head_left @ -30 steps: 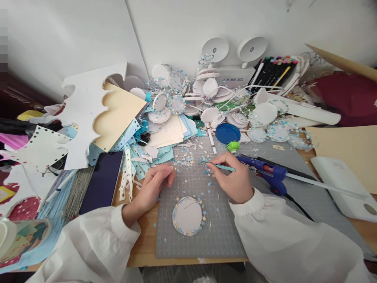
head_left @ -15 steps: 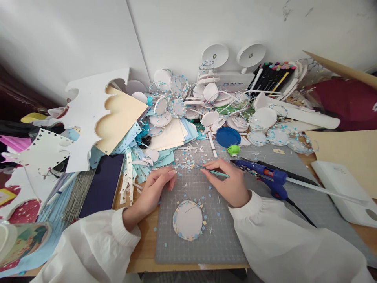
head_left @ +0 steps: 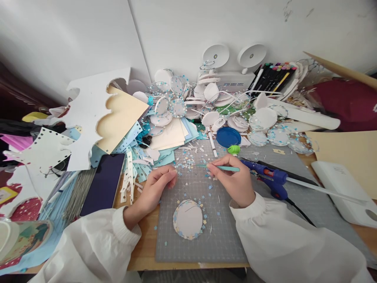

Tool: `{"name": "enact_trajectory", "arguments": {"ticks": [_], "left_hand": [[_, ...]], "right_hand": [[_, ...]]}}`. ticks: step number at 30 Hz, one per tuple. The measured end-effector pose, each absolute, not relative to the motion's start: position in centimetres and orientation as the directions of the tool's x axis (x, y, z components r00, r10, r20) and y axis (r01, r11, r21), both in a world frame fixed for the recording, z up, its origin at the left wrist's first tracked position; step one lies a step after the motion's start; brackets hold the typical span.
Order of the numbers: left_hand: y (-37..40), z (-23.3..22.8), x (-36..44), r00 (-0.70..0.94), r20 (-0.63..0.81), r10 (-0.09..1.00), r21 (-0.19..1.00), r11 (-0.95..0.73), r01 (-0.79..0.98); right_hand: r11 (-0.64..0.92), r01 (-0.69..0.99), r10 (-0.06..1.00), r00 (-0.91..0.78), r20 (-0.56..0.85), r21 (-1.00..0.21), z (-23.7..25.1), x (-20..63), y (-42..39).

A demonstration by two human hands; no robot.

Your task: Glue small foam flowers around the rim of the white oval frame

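- Right hand (head_left: 235,179) pinches a slim teal tweezers (head_left: 219,168), tip pointing to 9 o'clock over the loose paper stars (head_left: 185,161) strewn on the grey cutting mat (head_left: 218,239); a slip of the grip could flick the stars across the mat.
- Left hand (head_left: 154,188) lies loosely curled and holds nothing, fingertips on the mat's left edge at 9 o'clock from the tweezers tip; a nudge from it could sweep stars onto the counter (head_left: 147,236).
- Blue glue gun (head_left: 266,173) lies just beside the right wrist, at 3 o'clock; the sleeve (head_left: 277,239) could catch its nozzle or cord and drag it, and if hot it might scorch cloth.
- White paper disc (head_left: 188,218), rimmed with stars, sits on the mat at 6 o'clock between both forearms; a dropping sleeve could knock stars off its edge.
- Heaped discs (head_left: 265,116) at 12 o'clock could slide onto the mat.
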State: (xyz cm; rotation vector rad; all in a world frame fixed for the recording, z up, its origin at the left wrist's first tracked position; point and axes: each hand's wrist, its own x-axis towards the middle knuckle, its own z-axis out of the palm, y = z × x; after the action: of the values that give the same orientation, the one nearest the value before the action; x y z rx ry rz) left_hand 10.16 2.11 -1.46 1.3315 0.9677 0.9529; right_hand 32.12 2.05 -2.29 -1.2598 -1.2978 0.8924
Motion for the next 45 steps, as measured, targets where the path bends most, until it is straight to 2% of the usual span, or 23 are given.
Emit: {"name": "enact_trajectory", "arguments": {"ticks": [4, 6, 13, 20, 26, 34, 45], "left_hand": [[2.0, -1.0, 10.5, 0.322, -0.037, 0.946, 0.999, 0.042, -0.007], [1.9, -0.8, 10.7, 0.361, -0.036, 0.932, 0.999, 0.038, 0.001], [2.0, -1.4, 10.5, 0.392, 0.150, 0.908, 0.984, -0.177, 0.033], [2.0, -1.6, 10.6, 0.320, 0.190, 0.928, 0.980, -0.198, -0.007], [1.8, -1.4, 10.6, 0.276, 0.217, 0.936, 0.974, -0.226, 0.000], [1.9, -1.3, 10.6, 0.272, 0.174, 0.947, 0.985, -0.173, -0.028], [1.9, -1.5, 10.5, 0.340, 0.179, 0.923, 0.978, -0.203, 0.036]], "right_hand": [[-0.002, -0.129, 1.000, 0.027, -0.005, -0.992, -1.9, 31.9, 1.9], [-0.072, -0.226, 0.997, -0.036, -0.066, -0.972, -1.7, 31.6, 1.7], [-0.234, -0.268, 0.968, -0.155, -0.197, -0.935, -0.9, 30.7, 1.0], [-0.313, -0.299, 0.947, -0.171, -0.272, -0.901, -0.9, 30.5, 1.0], [-0.311, -0.350, 0.949, -0.170, -0.266, -0.884, -1.0, 30.6, 0.9], [-0.206, -0.385, 0.978, -0.102, -0.181, -0.899, -0.8, 31.0, 1.0], [-0.081, -0.313, 0.993, -0.112, -0.048, -0.946, -1.8, 31.4, 0.8]]}}
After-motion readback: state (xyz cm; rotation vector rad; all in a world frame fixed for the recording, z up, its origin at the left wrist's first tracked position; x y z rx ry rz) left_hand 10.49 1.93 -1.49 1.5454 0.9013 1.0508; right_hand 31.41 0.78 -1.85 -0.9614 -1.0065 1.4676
